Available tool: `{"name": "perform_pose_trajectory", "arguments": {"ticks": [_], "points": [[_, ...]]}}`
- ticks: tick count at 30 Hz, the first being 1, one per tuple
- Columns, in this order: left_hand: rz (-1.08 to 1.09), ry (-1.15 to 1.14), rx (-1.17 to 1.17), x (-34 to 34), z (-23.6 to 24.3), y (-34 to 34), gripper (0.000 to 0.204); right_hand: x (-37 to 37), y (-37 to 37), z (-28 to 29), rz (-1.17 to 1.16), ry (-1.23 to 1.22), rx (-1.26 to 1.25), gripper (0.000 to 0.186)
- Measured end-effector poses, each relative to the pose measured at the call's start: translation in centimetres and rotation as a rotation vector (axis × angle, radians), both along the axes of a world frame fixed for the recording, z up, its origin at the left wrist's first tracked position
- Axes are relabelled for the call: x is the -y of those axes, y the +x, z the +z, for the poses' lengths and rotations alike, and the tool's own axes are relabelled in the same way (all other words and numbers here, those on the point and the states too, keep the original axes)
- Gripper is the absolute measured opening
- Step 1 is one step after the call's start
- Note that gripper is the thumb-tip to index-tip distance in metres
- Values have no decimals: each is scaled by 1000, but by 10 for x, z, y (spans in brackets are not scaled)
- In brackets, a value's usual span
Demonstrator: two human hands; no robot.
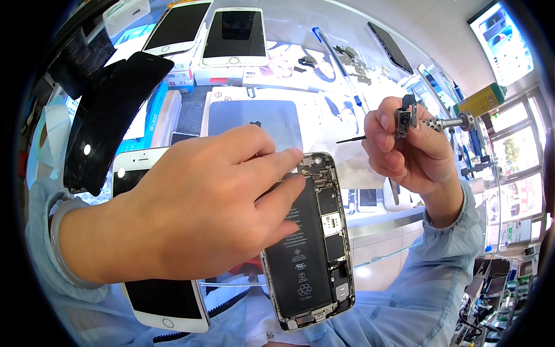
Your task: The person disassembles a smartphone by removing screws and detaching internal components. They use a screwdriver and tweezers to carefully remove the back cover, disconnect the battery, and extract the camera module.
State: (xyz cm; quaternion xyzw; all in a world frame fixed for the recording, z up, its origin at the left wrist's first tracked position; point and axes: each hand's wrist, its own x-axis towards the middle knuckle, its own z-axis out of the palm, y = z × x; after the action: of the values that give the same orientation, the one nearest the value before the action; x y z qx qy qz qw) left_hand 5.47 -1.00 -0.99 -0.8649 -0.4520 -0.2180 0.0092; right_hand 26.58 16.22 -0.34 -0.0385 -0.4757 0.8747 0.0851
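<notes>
In front of me an opened phone [300,254] shows its black battery, circuit boards and metal frame. My left hand [191,196] reaches over its upper left part, fingers stretched and apart, the tips at the phone's upper end. Whether anything small lies under those fingertips is hidden. Raised to the right, my right hand [407,153] is closed on a slim screwdriver [442,124] with a knurled metal handle; its thin dark tip points left. Thumb and finger of that hand also pinch a small camera module [404,120]. Partly under my left forearm lies a white phone [167,298].
White-framed phone screens [234,37] rest on boxes at the back. A curved black sheet [113,124] stands at the left. A blue pen [338,61], small metal parts [354,63] and a dark phone [390,47] lie at the back right. A yellow-green bottle [480,100] is at the right.
</notes>
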Motion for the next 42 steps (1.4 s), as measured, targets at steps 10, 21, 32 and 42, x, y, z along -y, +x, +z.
{"name": "perform_pose_trajectory", "arguments": {"ticks": [10,21,32,42], "points": [[2,4,5,0,0,0,45,-1,-1,-1,12,-13,-24,32],[-9,15,38,-1,-2,0,44,12,-2,1,-12,-57,26,31],[-105,33,695,-13,-1,0,33,32,-11,4,174,-77,68,29],[-225,-118,944,-10,2,4,35,45,-17,3,170,-79,112,30]]}}
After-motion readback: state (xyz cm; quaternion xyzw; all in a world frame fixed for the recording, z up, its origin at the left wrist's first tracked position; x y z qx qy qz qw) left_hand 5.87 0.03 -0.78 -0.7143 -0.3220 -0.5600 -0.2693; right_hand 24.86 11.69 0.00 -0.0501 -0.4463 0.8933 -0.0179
